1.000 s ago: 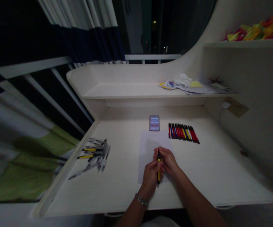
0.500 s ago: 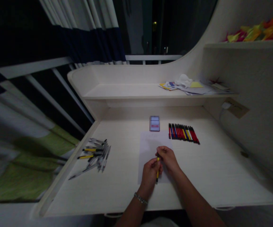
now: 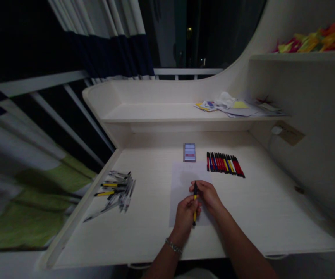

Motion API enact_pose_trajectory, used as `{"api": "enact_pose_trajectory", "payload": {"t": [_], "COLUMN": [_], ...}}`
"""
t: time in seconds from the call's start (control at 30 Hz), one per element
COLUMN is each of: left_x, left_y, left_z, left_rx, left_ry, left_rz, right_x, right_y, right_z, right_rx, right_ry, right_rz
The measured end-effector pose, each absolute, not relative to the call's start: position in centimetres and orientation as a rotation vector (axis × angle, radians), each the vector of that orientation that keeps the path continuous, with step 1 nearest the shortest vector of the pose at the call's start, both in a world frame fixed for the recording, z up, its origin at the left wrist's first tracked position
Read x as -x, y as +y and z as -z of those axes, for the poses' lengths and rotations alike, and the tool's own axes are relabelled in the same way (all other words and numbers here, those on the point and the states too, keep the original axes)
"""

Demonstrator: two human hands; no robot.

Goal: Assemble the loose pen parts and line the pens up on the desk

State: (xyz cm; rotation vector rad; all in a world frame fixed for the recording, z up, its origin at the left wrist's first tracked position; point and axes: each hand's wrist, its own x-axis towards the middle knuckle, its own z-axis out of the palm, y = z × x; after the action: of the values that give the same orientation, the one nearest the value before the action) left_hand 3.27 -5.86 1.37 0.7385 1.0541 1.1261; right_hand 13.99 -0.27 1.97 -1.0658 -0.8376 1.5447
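A yellow pen with black ends [image 3: 194, 217] stands nearly lengthwise to me, gripped by both hands above a white paper sheet [image 3: 180, 182]. My left hand [image 3: 186, 213] is closed round its yellow barrel. Higher up, the fingers of my right hand [image 3: 208, 193] pinch the black upper end. To the right of the sheet lies a neat row of red, blue, yellow and white pens [image 3: 224, 163] with black ends. A loose heap of clear and yellow pens [image 3: 123, 190] is on the left side of the desk.
Behind the sheet lies a phone-like blurred rectangle [image 3: 189, 152]. The desk [image 3: 152, 240] has a raised left edge and a back shelf [image 3: 155, 110] bearing papers [image 3: 239, 108] and a crumpled white tissue [image 3: 225, 100]. A plug with a cable [image 3: 277, 130] is at the right wall.
The pen's black upper end now shows more fully, since my right fingers have shifted on it. Both hands stay in nearly the same spot; the row and the heap are unchanged.
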Motion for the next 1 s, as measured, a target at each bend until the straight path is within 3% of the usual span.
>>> {"api": "enact_pose_trajectory", "payload": {"t": [0.67,1.0], "left_x": [-3.0,-2.8], "left_y": [-5.9,-5.7], "left_z": [-2.1,-2.3], "left_rx": [-0.776,-0.787], "left_ry": [1.046,1.054], "left_rz": [-1.169,-1.154], "right_x": [-14.0,-14.6], "right_y": [-0.4,-0.1], "right_z": [-2.7,-4.1], "right_rx": [1.188,1.100], "right_ry": [-0.909,-0.898], "right_rz": [-1.391,-1.576]}}
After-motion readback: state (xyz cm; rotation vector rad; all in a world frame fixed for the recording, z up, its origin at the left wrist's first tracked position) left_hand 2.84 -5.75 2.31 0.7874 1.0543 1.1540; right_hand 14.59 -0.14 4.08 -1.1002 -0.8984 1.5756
